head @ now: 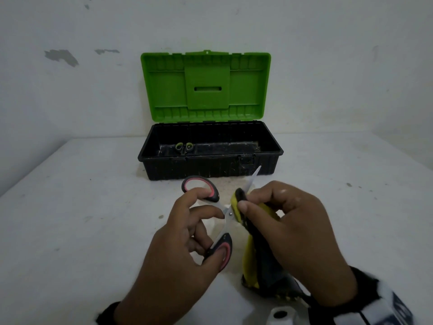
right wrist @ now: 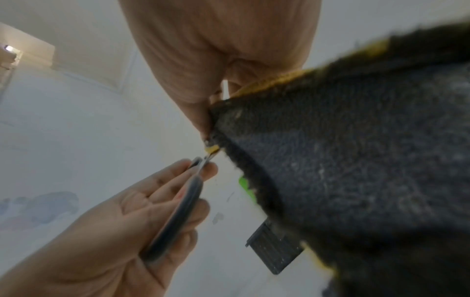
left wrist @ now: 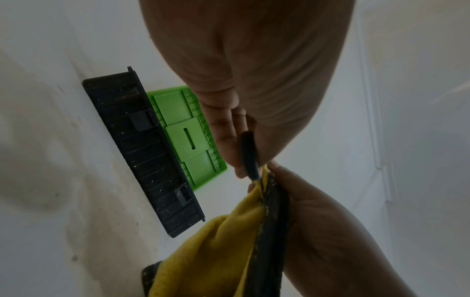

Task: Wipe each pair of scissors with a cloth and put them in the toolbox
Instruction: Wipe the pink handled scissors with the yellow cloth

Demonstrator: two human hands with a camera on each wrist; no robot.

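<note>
Black-and-pink scissors are spread open above the table. My left hand holds them, thumb through the near loop and a finger on the far loop. My right hand pinches a yellow-and-dark cloth round one blade near the pivot. The other blade points up toward the toolbox, which stands open. Green-handled scissors lie inside at its left. The left wrist view shows the black handle and the cloth. In the right wrist view the cloth fills the right side.
The toolbox's green lid stands upright against the white wall. The white table stretches to both sides of my hands. A small white object with a dark hole sits at the near edge.
</note>
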